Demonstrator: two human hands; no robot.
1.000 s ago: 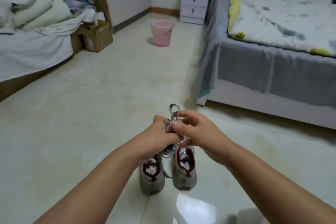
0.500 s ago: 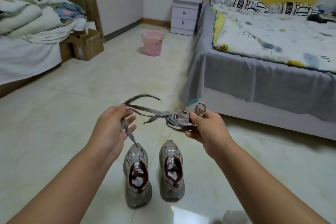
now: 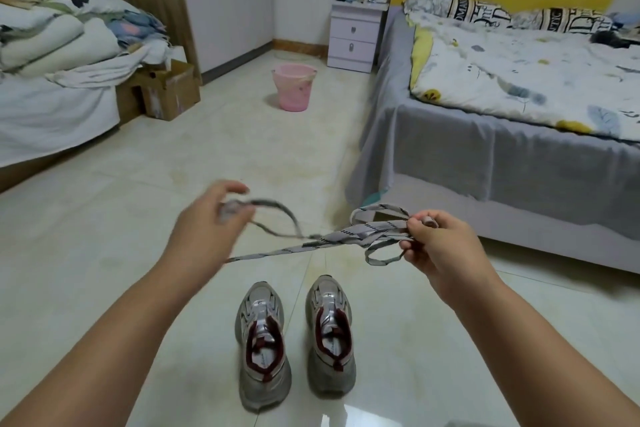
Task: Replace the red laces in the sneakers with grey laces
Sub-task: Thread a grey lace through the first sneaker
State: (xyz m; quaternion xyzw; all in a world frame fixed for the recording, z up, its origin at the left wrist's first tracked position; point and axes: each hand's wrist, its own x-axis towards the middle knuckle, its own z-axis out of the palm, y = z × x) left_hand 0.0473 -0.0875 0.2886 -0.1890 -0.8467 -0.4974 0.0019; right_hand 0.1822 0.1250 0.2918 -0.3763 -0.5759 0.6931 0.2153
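Left hand: the left hand (image 3: 204,229) is raised above the floor at about 10 o'clock from the sneakers; its grip is curled, thumb and fingers pinching one bunched end of the grey laces (image 3: 349,234). The hand is blurred, so the exact finger placement cannot be told.
Right hand: the right hand (image 3: 440,246) is held at about 2 o'clock from the sneakers; its grip is closed tight, thumb and forefinger pinching several loops of the laces.
Grey laces: flat grey with dark flecks, strung in the air between the two hands, tangled near the middle; one loop droops below the right hand, and one loose strand runs out toward 8 o'clock, under the left wrist.
Sneakers: the left sneaker (image 3: 263,347) and the right sneaker (image 3: 330,333) stand side by side on the tiled floor (image 3: 104,253), just apart, toes pointing to 12 o'clock, directly below the laces. Both are grey and silver with dark red lining; no lace shows in their eyelets.
Surroundings: a pink bucket (image 3: 293,87) at 12 o'clock, far off; a white nightstand (image 3: 355,35) beyond it; a bed with a grey sheet (image 3: 485,149) at 2 o'clock; a cardboard box (image 3: 169,90) at 11 o'clock beside a second bed (image 3: 52,107) heaped with folded bedding.
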